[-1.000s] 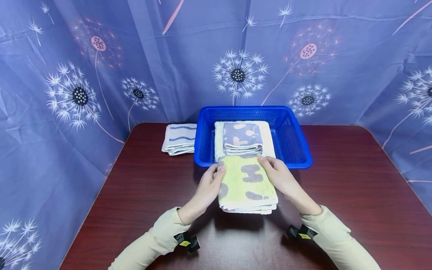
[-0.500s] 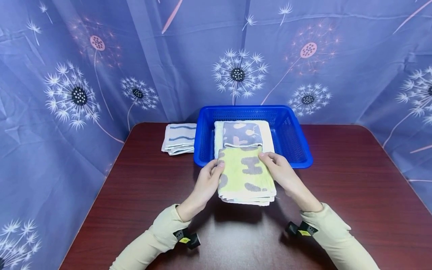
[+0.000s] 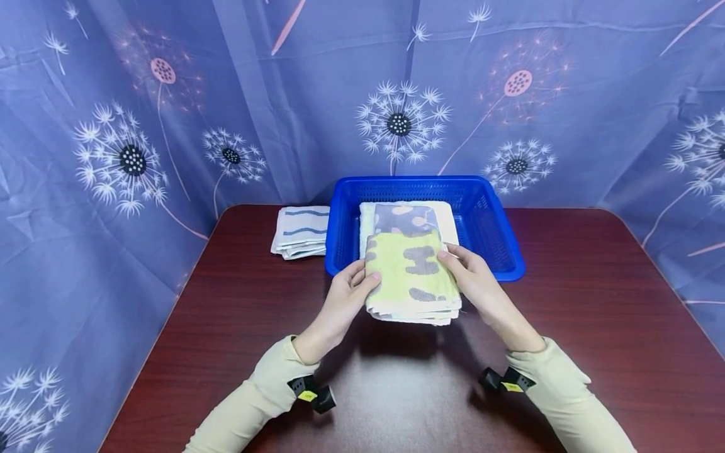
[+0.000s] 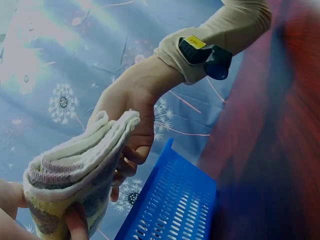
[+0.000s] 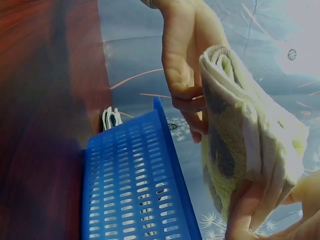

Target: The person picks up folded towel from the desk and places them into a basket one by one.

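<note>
My left hand (image 3: 342, 301) and right hand (image 3: 477, 286) grip a folded yellow towel (image 3: 391, 264) with grey patches by its two sides, thumbs on top and fingers beneath. Both wrist views show its thick folded layers and the fingers under it. In the head view the towel hangs above the table, its far part over the near rim of the blue basket (image 3: 510, 275). Inside the basket lies a folded white towel (image 3: 449, 220), with a folded grey-purple towel (image 3: 399, 218) on it. The yellow towel hides the near part of both.
A folded white towel with blue wavy stripes (image 3: 303, 229) lies on the dark red table (image 3: 578, 302), against the basket's left side. Behind the table hangs a blue dandelion-print curtain (image 3: 317, 94). The basket's perforated wall (image 5: 135, 185) shows from below in the right wrist view.
Both hands have moved the yellow towel forward, away from the body and farther over the basket. It now covers more of the grey-purple towel. The basket and striped towel stay put.
</note>
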`<state>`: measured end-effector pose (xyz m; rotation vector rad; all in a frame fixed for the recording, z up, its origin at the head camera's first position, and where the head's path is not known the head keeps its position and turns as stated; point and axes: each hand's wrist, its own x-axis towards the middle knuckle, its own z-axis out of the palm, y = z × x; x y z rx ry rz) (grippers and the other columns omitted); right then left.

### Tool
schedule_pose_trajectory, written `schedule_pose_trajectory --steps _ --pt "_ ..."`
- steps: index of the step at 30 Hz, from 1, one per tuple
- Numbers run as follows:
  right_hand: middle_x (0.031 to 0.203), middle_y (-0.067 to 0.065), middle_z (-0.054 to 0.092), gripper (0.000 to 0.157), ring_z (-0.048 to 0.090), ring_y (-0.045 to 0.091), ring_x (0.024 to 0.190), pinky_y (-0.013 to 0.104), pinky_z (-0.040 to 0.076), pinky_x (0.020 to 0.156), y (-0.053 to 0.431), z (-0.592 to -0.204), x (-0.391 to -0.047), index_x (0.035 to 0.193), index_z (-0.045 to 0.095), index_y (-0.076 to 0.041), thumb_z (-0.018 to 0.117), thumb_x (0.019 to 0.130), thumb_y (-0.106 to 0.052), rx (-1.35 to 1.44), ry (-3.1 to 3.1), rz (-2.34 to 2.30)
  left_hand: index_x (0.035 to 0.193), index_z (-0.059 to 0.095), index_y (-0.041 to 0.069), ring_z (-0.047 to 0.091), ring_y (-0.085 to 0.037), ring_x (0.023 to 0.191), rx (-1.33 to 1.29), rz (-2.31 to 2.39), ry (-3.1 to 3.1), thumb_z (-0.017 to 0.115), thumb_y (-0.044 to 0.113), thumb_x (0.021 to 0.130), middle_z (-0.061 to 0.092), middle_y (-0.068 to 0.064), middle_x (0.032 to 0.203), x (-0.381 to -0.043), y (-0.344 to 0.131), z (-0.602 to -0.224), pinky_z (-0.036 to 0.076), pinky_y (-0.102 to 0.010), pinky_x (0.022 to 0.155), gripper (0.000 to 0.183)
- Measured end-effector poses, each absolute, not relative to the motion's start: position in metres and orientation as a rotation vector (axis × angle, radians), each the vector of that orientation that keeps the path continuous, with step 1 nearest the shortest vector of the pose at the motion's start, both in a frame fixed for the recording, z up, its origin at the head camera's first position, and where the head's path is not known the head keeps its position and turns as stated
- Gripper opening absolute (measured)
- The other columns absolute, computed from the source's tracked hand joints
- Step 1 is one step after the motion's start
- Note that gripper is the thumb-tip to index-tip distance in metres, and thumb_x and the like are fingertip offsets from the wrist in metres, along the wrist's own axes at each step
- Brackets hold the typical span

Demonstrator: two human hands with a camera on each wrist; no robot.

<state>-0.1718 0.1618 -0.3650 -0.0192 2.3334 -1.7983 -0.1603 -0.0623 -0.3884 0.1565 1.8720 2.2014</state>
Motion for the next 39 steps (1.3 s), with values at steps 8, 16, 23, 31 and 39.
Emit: schedule_pose_trajectory --steps 8,16,23,31,39 --pt "0.1 0.002 0.061 0.053 0.064 0.004 0.079 0.025 0.054 0.067 0.161 -0.365 -0.174 0.142 0.026 0.001 0.037 0.098 -0.028 -0.086 2.237 -1.892 0.137 0.033 -0.001 0.053 -0.019 0.112 0.159 2.242 1.842 0.053 0.015 0.091 0.048 -0.018 0.133 -0.166 -0.064 -0.385 0.046 -0.03 0.095 0.052" --pt "0.106 0.007 0.061 0.051 0.064 0.004 0.082 0.026 0.054 0.069 0.161 -0.359 -0.175 0.143 0.024 0.0 0.034 0.099 -0.024 -0.082 2.172 -1.922 0.14 0.028 -0.001 0.048 -0.022 0.119 0.159 2.232 1.873 0.052 0.017 0.092 0.043 -0.019 0.137 -0.171 -0.064 -0.382 0.039 -0.036 0.102 0.056" --pt "0.097 -0.004 0.062 0.054 0.063 0.003 0.079 0.024 0.054 0.066 0.162 -0.36 -0.177 0.143 0.021 0.002 0.035 0.097 -0.022 -0.093 2.162 -1.968 0.142 0.021 -0.001 0.041 -0.022 0.127 0.185 2.235 1.831 0.049 0.015 0.094 0.037 -0.017 0.142 -0.174 -0.063 -0.378 0.033 -0.039 0.106 0.058" --pt "0.099 -0.002 0.062 0.057 0.063 0.003 0.079 0.021 0.053 0.065 0.162 -0.36 -0.18 0.141 0.022 0.007 0.042 0.095 -0.02 -0.103 2.111 -2.068 0.14 0.028 0.001 0.051 -0.017 0.115 0.203 2.281 1.763 0.044 0.012 0.095 0.044 -0.015 0.138 -0.182 -0.061 -0.378 0.046 -0.027 0.093 0.05" --pt "0.106 0.0 0.059 0.051 0.062 0.001 0.082 0.019 0.053 0.068 0.16 -0.357 -0.188 0.142 0.025 0.002 0.04 0.095 -0.014 -0.059 2.096 -2.065 0.138 0.033 0.001 0.055 -0.011 0.104 0.189 2.294 1.732 0.043 0.011 0.095 0.049 -0.014 0.133 -0.191 -0.062 -0.378 0.049 -0.019 0.081 0.045"
